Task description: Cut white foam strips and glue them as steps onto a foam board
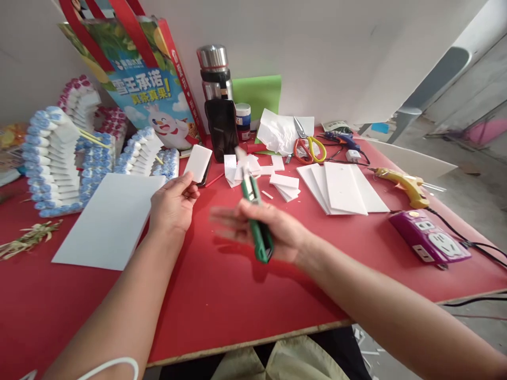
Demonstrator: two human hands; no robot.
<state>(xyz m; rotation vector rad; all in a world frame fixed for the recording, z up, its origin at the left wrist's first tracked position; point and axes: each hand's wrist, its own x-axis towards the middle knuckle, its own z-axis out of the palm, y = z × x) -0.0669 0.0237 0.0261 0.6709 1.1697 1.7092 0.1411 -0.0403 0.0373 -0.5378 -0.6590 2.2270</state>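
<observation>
Head view: green cutter [260, 240] above red table [222, 311], pale wall [317, 53] behind.

Single head-worn view, facing forward and down, close above the red table [222, 311]

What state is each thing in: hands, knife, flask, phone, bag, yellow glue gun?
Left hand: grip closed on white piece
Right hand: holding green knife, fingers blurred
Green knife: held, blade end blurred
Flask: upright, capped
Phone: standing upright
Bag: standing, handles up
Yellow glue gun: lying down
</observation>
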